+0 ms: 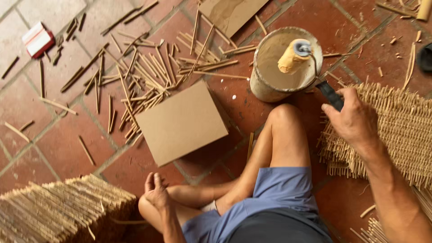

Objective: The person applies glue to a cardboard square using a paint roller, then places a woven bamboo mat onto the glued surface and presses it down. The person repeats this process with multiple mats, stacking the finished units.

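My right hand (353,118) grips the black handle of a paint roller (294,55), whose glue-soaked yellow sleeve hangs over a round bucket (261,85) of tan glue. Right of the bucket, under my forearm, lies a woven mat (405,126) of thin bamboo strips. My left hand (156,191) rests on my left knee with its fingers loosely curled and nothing in it. I sit cross-legged on the red tile floor in blue shorts.
A square cardboard sheet (182,121) lies in front of my knees. Loose bamboo sticks (144,76) are scattered behind it. A stack of woven mats (58,209) stands at bottom left. A red and white box (38,39) lies top left, another cardboard piece (231,13) at top.
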A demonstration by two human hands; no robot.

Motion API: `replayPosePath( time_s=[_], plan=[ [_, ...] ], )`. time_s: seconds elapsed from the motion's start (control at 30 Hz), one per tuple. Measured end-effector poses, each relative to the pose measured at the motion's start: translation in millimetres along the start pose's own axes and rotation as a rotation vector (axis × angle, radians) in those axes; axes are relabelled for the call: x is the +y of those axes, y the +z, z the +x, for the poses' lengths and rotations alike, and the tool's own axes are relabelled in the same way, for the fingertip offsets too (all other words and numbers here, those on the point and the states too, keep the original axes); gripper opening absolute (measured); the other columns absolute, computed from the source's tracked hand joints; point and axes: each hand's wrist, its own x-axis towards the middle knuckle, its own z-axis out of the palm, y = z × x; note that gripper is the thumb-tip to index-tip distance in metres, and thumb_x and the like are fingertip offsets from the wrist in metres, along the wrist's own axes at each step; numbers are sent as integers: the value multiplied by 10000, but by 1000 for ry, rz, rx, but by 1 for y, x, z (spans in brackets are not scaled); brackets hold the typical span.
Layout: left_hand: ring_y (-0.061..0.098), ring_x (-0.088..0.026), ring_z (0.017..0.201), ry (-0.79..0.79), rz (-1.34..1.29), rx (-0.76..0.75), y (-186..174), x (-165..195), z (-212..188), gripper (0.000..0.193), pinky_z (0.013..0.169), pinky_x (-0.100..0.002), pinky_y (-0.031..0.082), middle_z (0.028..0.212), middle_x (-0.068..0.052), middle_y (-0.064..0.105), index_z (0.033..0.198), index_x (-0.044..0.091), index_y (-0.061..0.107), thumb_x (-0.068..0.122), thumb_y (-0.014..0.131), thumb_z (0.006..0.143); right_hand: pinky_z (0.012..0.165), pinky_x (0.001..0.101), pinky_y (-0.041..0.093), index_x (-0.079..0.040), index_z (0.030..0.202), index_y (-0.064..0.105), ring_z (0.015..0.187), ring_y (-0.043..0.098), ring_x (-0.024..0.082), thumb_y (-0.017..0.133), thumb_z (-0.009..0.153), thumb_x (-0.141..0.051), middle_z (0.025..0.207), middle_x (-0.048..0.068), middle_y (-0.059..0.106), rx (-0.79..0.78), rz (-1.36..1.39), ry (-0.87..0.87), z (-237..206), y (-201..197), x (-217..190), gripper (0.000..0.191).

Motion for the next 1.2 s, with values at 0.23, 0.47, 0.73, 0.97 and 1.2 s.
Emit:
replayPosePath(
  time_s=[0.23, 0.47, 0.73, 0.97, 1.2],
  plan=[
    [600, -138, 1055, -41, 15, -85, 47, 30, 28, 622, 841, -272, 509, 1318, -81, 606, 1545, -32, 415, 211, 648, 1022, 508, 434, 507, -65, 854, 680, 563, 682, 267, 569, 993, -177, 627, 76, 654, -290, -550, -196, 134, -34, -18, 210],
    [661, -164, 1002, -30, 24, -40, 60, 36, 10, 527, 864, -301, 571, 1203, -115, 682, 1463, -49, 535, 239, 631, 1031, 530, 436, 553, -89, 711, 749, 680, 717, 242, 674, 716, -79, 774, 116, 753, -421, -632, -427, 223, 47, -53, 76],
    [662, -161, 989, -30, 66, -4, 57, 29, 14, 512, 861, -299, 575, 1173, -110, 692, 1420, -51, 577, 270, 646, 1027, 504, 409, 514, -99, 660, 748, 627, 715, 230, 678, 707, -102, 715, 133, 732, -377, -579, -445, 212, 50, -36, 83],
    [664, -159, 977, -9, 49, -15, 54, 17, 23, 504, 858, -297, 579, 1146, -106, 700, 1382, -52, 614, 298, 660, 1022, 358, 346, 382, -67, 800, 674, 375, 467, 146, 619, 975, -227, 498, 12, 522, -141, -476, -349, 140, -12, 8, 243],
    [674, -171, 977, 7, 16, -5, 55, 17, 22, 530, 857, -317, 588, 1138, -115, 705, 1376, -47, 611, 306, 694, 990, 354, 304, 405, -58, 1007, 699, 465, 507, 136, 762, 972, -236, 645, 55, 594, 187, -290, -398, 67, 10, 26, 192]
  ],
)
